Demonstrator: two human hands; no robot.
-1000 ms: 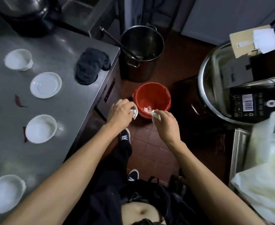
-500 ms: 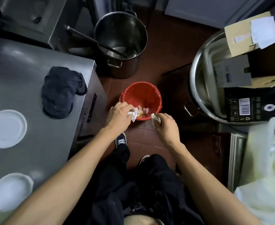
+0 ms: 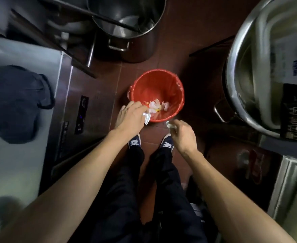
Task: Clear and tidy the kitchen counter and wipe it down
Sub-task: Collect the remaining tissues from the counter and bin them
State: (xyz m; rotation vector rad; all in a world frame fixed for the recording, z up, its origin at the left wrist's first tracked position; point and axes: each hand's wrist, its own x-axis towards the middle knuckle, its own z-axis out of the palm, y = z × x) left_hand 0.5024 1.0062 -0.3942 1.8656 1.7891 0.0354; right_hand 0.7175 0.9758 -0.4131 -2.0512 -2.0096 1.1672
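Left hand (image 3: 131, 116): fingers curled, gripped a white scrap (image 3: 147, 117) over the bin's (image 3: 145, 81) near rim.
Right hand (image 3: 183, 134): pinched another wad (image 3: 169, 125), just short of the rim.
Advice: reach over the opening before letting go.

The bin (image 3: 157, 95) stands on the floor (image 3: 193, 32) at the centre, with scraps (image 3: 157, 106) lying in its bottom. At its 12 o'clock stands a stockpot (image 3: 132, 28), a long handle (image 3: 91, 14) resting in it. At 9 o'clock lies the tabletop (image 3: 21, 55), a cloth (image 3: 16, 104) on it. At 3 o'clock sits a large basin (image 3: 240, 67). At 6 o'clock are two shoes (image 3: 134, 142), just beside the bin. The left hand (image 3: 132, 116) hangs over the bin's 7 o'clock rim, the right hand (image 3: 182, 132) just outside its 5 o'clock edge.
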